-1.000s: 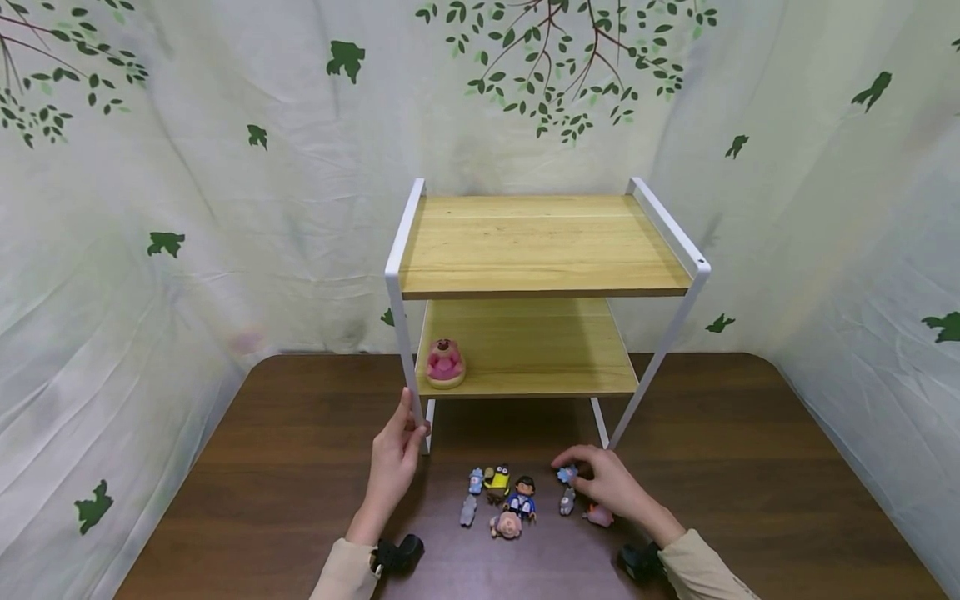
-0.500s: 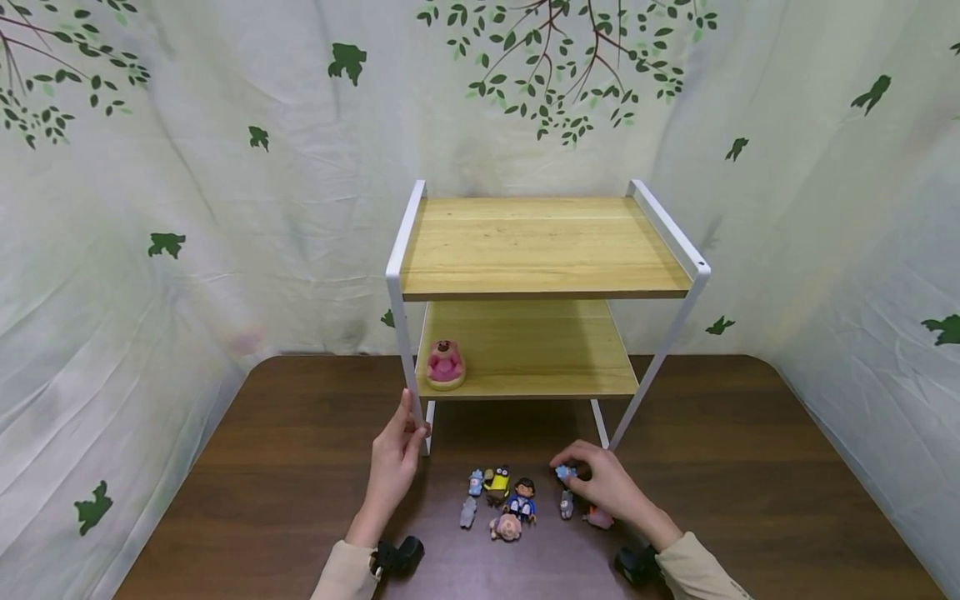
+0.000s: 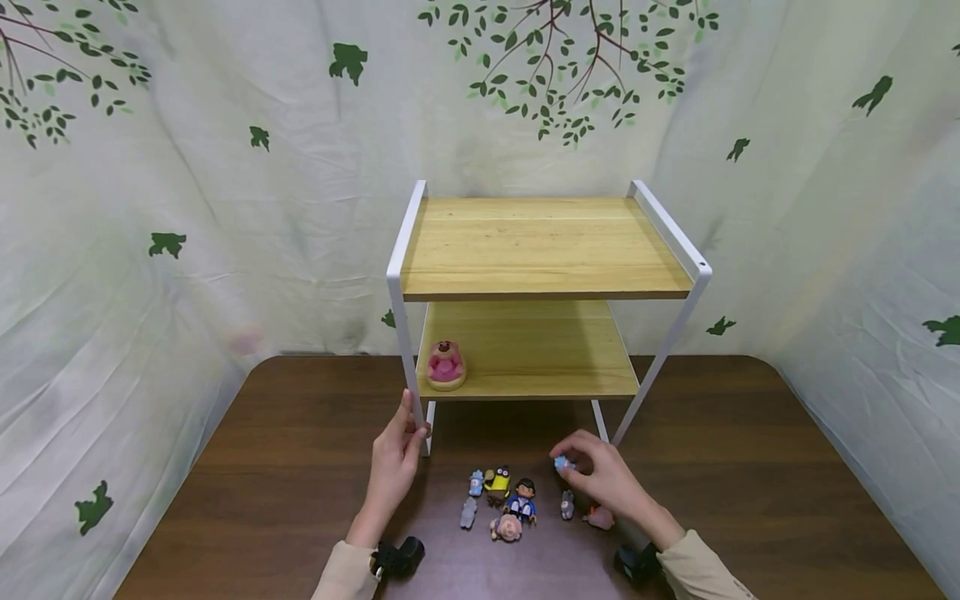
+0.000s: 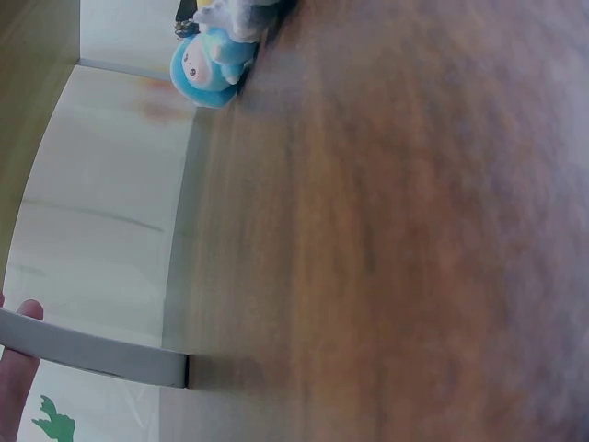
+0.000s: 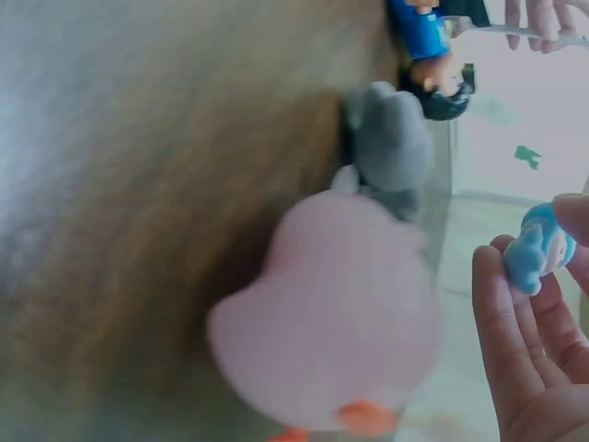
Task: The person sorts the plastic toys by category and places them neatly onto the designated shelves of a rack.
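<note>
Now the right hand's grip, closed in a pinch on the small blue figurine, lifts it off the surface, well short of the far edge, apparently freeing it from the grey figurine, while the left hand's grip clasps the white shelf leg.

No text, label or number is legible, though the blurred wrist views may hide small print.

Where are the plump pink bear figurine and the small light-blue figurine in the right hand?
Plump pink bear figurine (image 3: pixel 446 367): head view, on its torso.
Small light-blue figurine (image 5: pixel 526 262): right wrist view, on its body.
</note>
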The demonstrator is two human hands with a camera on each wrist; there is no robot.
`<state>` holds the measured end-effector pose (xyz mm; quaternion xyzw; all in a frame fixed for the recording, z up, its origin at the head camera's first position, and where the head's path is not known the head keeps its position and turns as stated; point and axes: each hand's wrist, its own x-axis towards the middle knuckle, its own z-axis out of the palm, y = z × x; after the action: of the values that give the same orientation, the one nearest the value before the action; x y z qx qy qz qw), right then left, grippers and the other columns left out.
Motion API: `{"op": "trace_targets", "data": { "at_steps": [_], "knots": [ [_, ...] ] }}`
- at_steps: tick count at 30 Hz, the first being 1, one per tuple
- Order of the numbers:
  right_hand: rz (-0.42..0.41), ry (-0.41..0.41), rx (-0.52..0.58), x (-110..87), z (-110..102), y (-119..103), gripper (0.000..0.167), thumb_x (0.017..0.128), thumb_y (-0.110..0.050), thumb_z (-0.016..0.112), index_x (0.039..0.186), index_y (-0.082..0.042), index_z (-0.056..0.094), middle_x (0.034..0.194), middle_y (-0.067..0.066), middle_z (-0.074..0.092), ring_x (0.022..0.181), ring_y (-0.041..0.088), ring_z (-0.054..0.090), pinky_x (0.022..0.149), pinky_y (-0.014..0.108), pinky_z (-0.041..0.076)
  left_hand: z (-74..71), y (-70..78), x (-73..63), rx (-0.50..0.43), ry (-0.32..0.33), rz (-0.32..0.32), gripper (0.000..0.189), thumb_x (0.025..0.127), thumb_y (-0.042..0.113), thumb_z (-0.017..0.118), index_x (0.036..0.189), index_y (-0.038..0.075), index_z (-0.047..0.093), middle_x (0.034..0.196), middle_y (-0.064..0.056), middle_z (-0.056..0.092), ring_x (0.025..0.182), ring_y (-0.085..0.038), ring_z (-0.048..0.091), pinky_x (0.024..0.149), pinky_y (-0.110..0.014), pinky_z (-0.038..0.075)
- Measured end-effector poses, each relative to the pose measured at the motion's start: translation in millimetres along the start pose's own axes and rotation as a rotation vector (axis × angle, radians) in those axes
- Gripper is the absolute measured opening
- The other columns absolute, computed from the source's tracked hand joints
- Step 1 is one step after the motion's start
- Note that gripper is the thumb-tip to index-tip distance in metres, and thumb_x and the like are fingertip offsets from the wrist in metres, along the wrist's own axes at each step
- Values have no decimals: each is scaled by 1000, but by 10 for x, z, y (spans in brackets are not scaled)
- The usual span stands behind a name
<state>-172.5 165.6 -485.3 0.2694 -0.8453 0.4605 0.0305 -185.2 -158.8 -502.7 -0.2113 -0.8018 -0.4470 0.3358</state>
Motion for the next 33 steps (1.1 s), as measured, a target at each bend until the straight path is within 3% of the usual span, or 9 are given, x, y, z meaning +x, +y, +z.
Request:
{"op": "trace_targets", "data": {
  "at_steps": [2, 6, 9, 11, 18, 25, 33],
  "knots": [
    [1, 2, 17, 6, -8, -38, 16, 85, 0, 68, 100, -2, 67, 95, 0, 61, 81, 10, 60, 68, 27, 54, 6, 0, -6, 3, 0, -8, 96, 75, -23, 65, 152, 15, 21, 80, -15, 57, 67, -28, 62, 64, -34, 57],
    [15, -4, 47, 17, -27, -112, 15, 87, -1, 67, 102, -1, 66, 96, 4, 63, 83, 12, 62, 70, 28, 55, -2, 8, -6, 1, -4, -13, 94, 78, -20, 65, 152, 18, 22, 81, -12, 57, 68, -25, 62, 65, -28, 56],
    [8, -3, 64, 26, -41, -160, 14, 88, -3, 66, 102, -2, 65, 95, 9, 65, 82, 13, 63, 70, 28, 55, -31, 105, 32, -4, 0, 0, 93, 78, -21, 65, 152, 17, 23, 80, -13, 56, 68, -25, 62, 64, -25, 55],
    [1, 2, 64, 35, -52, -207, 14, 88, -2, 67, 102, -5, 65, 95, 11, 66, 80, 12, 63, 69, 28, 55, -31, 111, 36, -8, 1, -1, 92, 77, -22, 64, 151, 13, 23, 80, -14, 56, 67, -26, 62, 63, -30, 56],
    [-65, 45, 33, 66, -101, -499, 17, 86, 7, 66, 99, -4, 65, 92, 10, 65, 77, 20, 64, 66, 30, 55, -4, -18, -11, -1, -1, -7, 92, 78, -19, 65, 152, 16, 23, 82, -11, 56, 69, -23, 63, 64, -28, 56],
    [-81, 78, 90, 104, -88, -479, 23, 85, 5, 69, 103, -9, 66, 99, 6, 65, 83, 17, 64, 70, 29, 56, -13, -16, -18, -15, -17, -21, 86, 80, -17, 64, 151, 13, 25, 84, -11, 57, 72, -23, 64, 66, -33, 56],
    [-207, 81, 145, 174, -119, -563, 35, 83, 8, 68, 114, -7, 64, 107, 5, 64, 91, 18, 64, 76, 30, 55, -12, -13, -14, -14, -9, -14, 82, 81, -16, 65, 149, 9, 27, 83, -10, 57, 71, -21, 64, 65, -31, 56]
  ]
}}
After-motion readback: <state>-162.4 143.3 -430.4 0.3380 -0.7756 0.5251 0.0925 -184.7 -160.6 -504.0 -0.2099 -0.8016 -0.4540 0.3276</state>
